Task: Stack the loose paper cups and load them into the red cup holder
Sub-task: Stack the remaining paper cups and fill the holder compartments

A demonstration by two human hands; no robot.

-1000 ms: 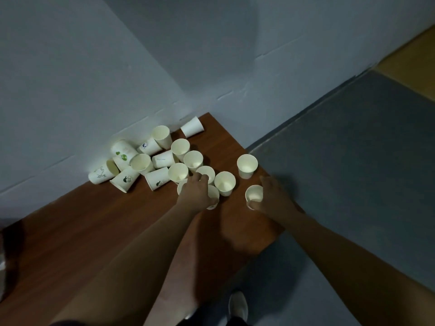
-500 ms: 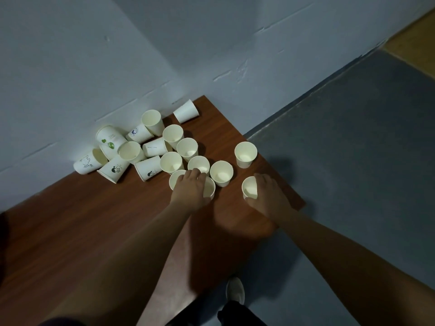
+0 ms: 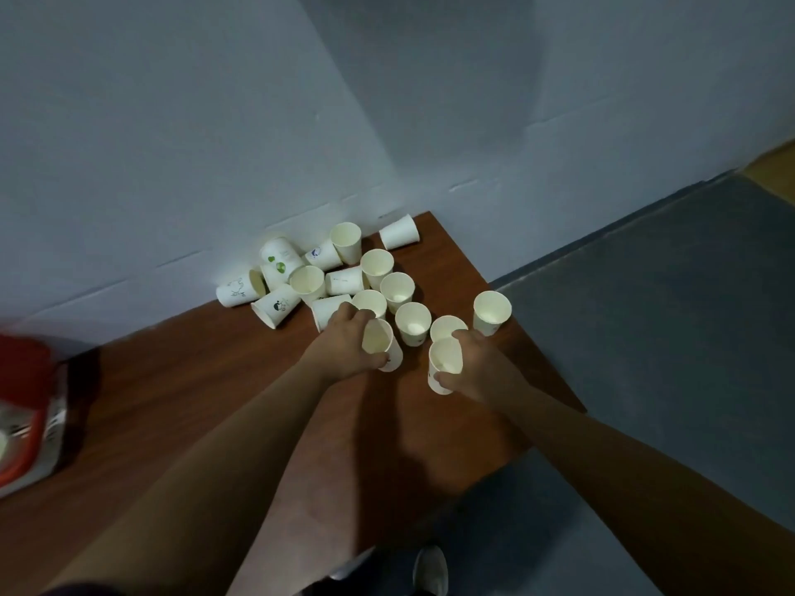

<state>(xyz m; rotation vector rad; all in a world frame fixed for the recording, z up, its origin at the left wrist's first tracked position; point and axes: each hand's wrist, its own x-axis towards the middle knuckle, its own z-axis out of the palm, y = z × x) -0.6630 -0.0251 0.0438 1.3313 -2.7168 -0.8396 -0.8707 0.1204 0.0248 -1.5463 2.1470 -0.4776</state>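
White paper cups [image 3: 413, 322] crowd the far end of the table by the wall. Those on the right stand upright, mouths up. Those on the left lie on their sides, several printed with small green or black pictures. The right hand [image 3: 477, 367] grips the nearest cup [image 3: 445, 359], and the left hand [image 3: 344, 346] grips a second cup [image 3: 378, 337]. The red cup holder [image 3: 21, 372] sits at the left edge, blurred and cut off.

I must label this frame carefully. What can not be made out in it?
Red plastic holder: head view, cut by left edge, blurred.
White paper cup in the right hand: head view, fingers hide its right side.
Prints on the lying white cups: head view, too small to read.
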